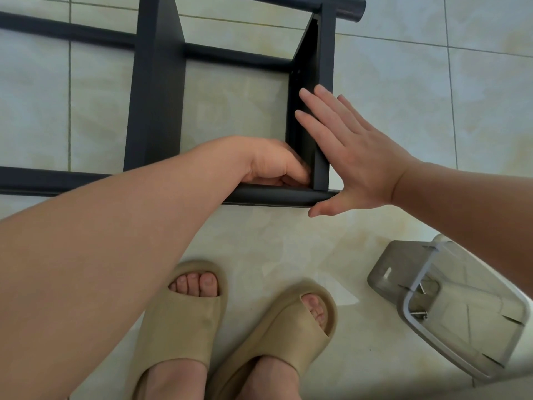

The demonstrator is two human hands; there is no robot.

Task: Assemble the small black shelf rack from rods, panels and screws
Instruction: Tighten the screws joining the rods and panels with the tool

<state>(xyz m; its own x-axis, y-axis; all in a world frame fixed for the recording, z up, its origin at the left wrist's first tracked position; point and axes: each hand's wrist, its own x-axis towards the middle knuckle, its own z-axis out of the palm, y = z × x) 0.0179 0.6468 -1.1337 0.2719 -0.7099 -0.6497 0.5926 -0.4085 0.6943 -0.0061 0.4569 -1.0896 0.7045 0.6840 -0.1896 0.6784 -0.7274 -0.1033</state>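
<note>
Shelf rack on the floor, two panels joined to rods. Right hand, flat and open, braces the end panel. Left hand curls at the panel's near corner, grip hidden. Loose screws below the right hand suggest fastening is unfinished.

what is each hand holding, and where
Right hand: nothing, flat fingers press the end panel's outer face. Left hand curls at its near inner corner by the rod; anything held is hidden.

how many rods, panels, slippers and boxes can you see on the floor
rods: 3
panels: 2
slippers: 2
clear box: 1
total: 8
</note>
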